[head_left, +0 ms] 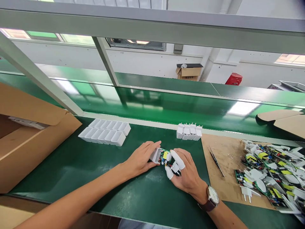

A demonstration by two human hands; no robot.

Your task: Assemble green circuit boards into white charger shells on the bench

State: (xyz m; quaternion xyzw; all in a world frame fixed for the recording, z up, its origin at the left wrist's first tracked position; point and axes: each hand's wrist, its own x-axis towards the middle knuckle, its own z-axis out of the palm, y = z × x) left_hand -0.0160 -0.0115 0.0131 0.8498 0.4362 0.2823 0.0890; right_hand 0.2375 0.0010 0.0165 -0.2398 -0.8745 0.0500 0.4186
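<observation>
Head view: the left hand (144, 159) curls around a small white casing (156, 156), thumb below and fingers above, gripping it near the middle of the green tabletop (143, 194). The right hand (189, 171) pinches a circuit board (164, 154) with a white plug part (175, 167) between thumb and forefinger, both tipped with white finger covers (178, 159). The board sits at the casing's mouth; whether any of it is inside, I cannot tell. A wristwatch (213, 195) with a dark strap circles the right wrist.

Behind the left hand, two rows of white casings (105, 132) stand side by side, hollow side up. Behind the right hand is a short row of white pieces with pins (189, 131). To the right, a brown board (222, 187) carries tweezers (215, 161) and a heap of circuit boards with white parts (274, 175). A large cardboard box (45, 149) fills the left edge.

Beyond a pale metal frame (152, 25) run glossy green surfaces (166, 101) and a white wall (143, 63). A small carton (189, 72) and a red object (234, 79) stand by it. The carton bears dark characters too small to read surely; "304" shows on an item (274, 86) at far right.
</observation>
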